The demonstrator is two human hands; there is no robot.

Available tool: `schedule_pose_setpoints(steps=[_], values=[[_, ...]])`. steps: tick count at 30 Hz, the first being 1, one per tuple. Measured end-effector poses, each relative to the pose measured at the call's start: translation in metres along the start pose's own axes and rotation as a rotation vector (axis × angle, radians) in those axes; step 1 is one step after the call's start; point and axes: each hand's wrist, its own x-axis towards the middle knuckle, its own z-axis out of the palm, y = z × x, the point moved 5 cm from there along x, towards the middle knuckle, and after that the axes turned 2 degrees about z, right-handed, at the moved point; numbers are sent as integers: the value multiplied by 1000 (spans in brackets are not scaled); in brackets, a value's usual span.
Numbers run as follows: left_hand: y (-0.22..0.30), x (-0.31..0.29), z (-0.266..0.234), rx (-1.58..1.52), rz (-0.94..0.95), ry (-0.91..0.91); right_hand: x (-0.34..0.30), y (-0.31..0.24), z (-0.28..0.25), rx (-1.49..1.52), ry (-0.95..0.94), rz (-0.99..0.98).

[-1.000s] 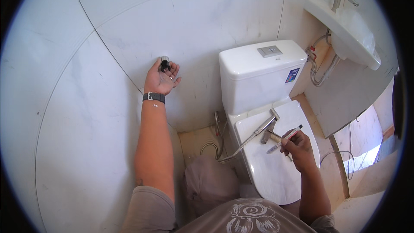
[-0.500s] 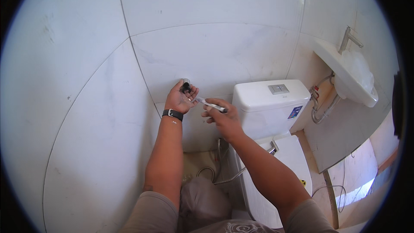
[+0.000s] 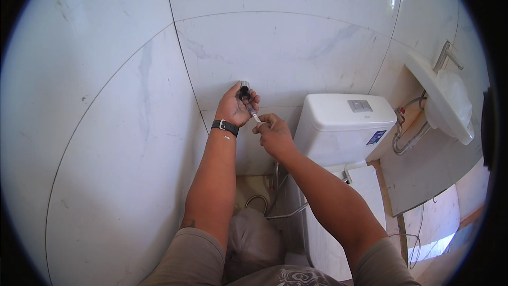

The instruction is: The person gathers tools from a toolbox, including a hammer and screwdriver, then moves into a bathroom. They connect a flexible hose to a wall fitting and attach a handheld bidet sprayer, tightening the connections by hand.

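My left hand [image 3: 237,108] is raised against the tiled wall, palm up, with its fingers curled about a small chrome round fitting [image 3: 244,85]. The fitting's dark hollow end faces me. My right hand [image 3: 274,133] grips a slim pale tool [image 3: 256,118], perhaps a screwdriver, pointed up and left at the fitting. The tool's front end lies by my left fingers; its exact tip is hard to make out. Much of its rear is hidden in my right hand.
A white toilet tank [image 3: 338,116] stands to the right, its closed lid [image 3: 333,233] below. On the lid rests a chrome spray head [image 3: 346,176] with a metal hose [image 3: 288,214]. Farther right hangs a washbasin [image 3: 450,108] with tap and pipes.
My right hand has turned the tool more upright, its front end now nearer the fitting. My left hand still holds the fitting at the wall. The view has shifted slightly left.
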Motion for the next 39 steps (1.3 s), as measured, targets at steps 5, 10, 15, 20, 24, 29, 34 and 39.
schedule_pose_setpoints(steps=[5, 10, 15, 20, 24, 29, 34, 39], values=[[-2, 5, -6, -70, -65, 2, 3, 5, 5, -160, 20, 3], [-2, 7, -7, -54, -47, 23, -11, 1, 6, -101, -87, 78], [-1, 7, -5, -52, -9, 8, -49, -3, -10, -174, 57, -11], [-2, 5, -4, -130, -45, 7, -59, -38, -18, -229, 221, -213], [-1, 5, -5, -102, -38, -5, -50, -68, -8, -377, 103, -307], [-1, 13, -12, -37, 3, -10, -49, -82, 14, -465, 138, -681], [-2, 18, -16, -32, 9, -28, -43, -75, 21, -585, 168, -784], [-2, 15, -12, -47, 34, -8, -32, -74, 24, -659, 194, -762]])
